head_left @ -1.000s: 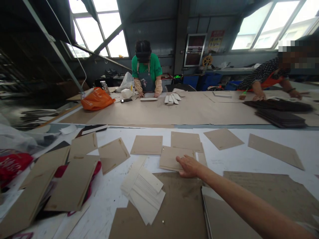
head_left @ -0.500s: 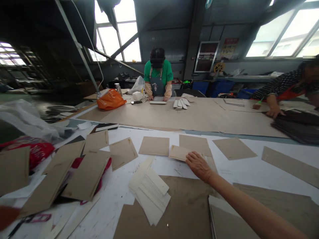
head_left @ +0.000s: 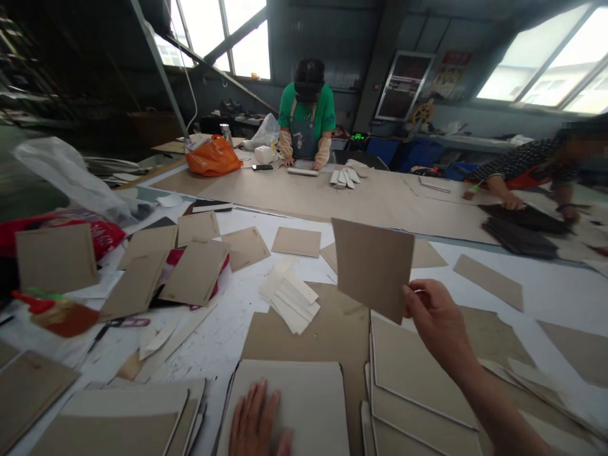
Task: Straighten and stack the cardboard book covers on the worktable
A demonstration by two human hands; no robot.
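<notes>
Pinching is done by the right hand (head_left: 437, 320): its thumb and fingers are closed on the right edge, near the lower corner, of a thin brown card (head_left: 373, 269), which is held raised and tilted above the work table (head_left: 232, 320). The left hand (head_left: 256, 421) is laid palm down, fingers extended, on a pale panel (head_left: 311, 405); nothing is seen to be gripped by it. From its thinness, the card is judged to be light and fairly stiff, able to be carried by one edge, though its corners could be creased if squeezed hard. Its matt face is not expected to be slippery. A hold is best taken at the middle of a side edge, with thumb and fingers on opposite faces, since a grip at one corner could let it swing or bow. Beyond the panel, pale strips (head_left: 292, 301) are spread partly over a brown sheet (head_left: 268, 339). To the panel's right, a stack of boards (head_left: 411, 364) is seen, and farther out, loose cards (head_left: 297, 242) are scattered across the table.
</notes>
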